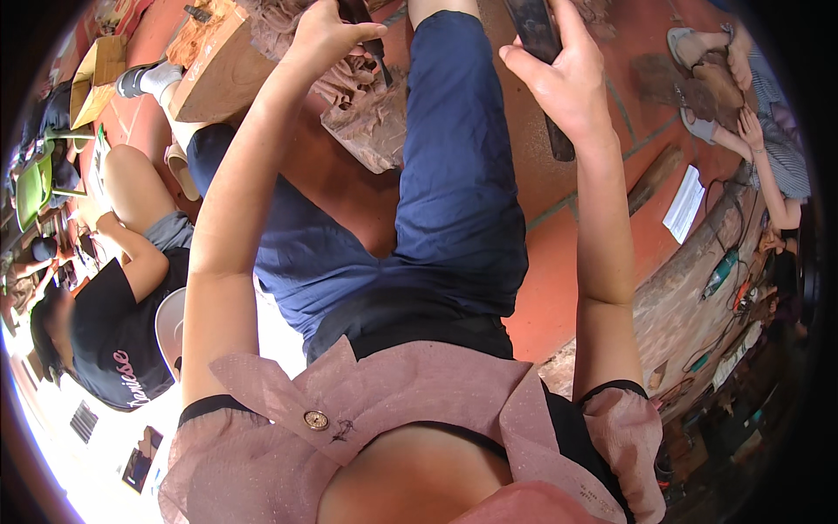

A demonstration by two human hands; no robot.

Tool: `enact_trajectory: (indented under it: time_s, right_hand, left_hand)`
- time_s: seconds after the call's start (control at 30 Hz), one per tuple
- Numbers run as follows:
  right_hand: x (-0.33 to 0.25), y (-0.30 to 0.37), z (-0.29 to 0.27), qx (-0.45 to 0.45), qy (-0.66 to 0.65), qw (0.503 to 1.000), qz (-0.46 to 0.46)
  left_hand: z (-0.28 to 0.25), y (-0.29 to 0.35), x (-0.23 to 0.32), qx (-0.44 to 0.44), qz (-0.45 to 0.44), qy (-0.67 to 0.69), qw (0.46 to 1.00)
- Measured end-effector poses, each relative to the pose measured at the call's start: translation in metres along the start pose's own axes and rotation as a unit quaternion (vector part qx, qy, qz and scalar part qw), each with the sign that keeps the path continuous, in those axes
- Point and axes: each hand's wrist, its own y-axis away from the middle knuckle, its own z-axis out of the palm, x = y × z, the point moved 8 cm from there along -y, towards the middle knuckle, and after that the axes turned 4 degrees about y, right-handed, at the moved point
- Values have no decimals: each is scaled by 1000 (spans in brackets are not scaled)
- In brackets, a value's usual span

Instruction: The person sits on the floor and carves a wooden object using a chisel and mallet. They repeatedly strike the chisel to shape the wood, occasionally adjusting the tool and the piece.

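Observation:
My left hand (325, 39) is near the top edge, closed around a dark chisel-like tool (377, 54) with a narrow end pointing down toward me. Right by it is a carved piece of brown wood (371, 131) with curling relief, on the floor beyond my knees. In my right hand (566, 74) is a long, dark wooden bar (534, 28). My fingers wrap around its middle, and its near end (560, 144) shows below the palm. The upper parts of both hands are cut off by the frame.
A large wood block (223, 74) stands at the left, near a seated person in a black shirt (122, 323). Another person's hand (751, 128) touches wood at the far right. A paper sheet (683, 203), cables and a green power tool (720, 272) lie at the right.

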Motion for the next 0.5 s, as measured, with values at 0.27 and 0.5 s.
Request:
enact_trajectory:
  time_s: [0.27,0.5]
  right_hand:
    - [11,4,12,-36,-14,999,36]
    - [28,-6,12,-13,-28,999,-8]
  left_hand:
    - [5,-2,11,48,139,-80,986]
    - [32,-15,31,-44,87,-82,992]
